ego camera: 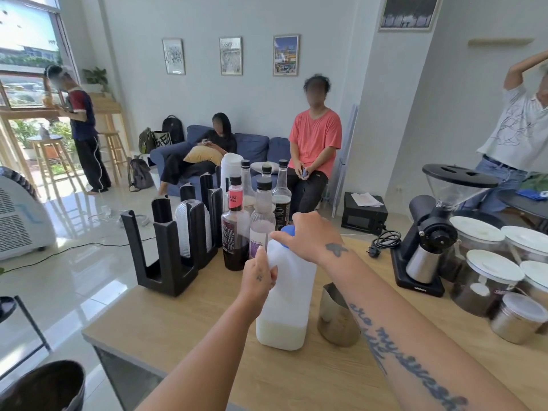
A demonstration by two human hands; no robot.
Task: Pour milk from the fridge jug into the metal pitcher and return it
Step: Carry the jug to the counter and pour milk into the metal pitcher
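A translucent white milk jug [289, 295] stands upright on the wooden counter [184, 330], with a little milk at its bottom. My left hand [257, 277] grips the jug's handle side. My right hand [308, 237] is closed over the blue cap [287, 231] on top. The metal pitcher [333, 317] stands just right of the jug, partly hidden behind my right forearm.
Syrup bottles [235, 229] and a black cup holder rack [175, 241] stand behind the jug. A black coffee grinder [430, 232] and lidded jars [489, 280] fill the right side. Several people are in the room beyond the counter.
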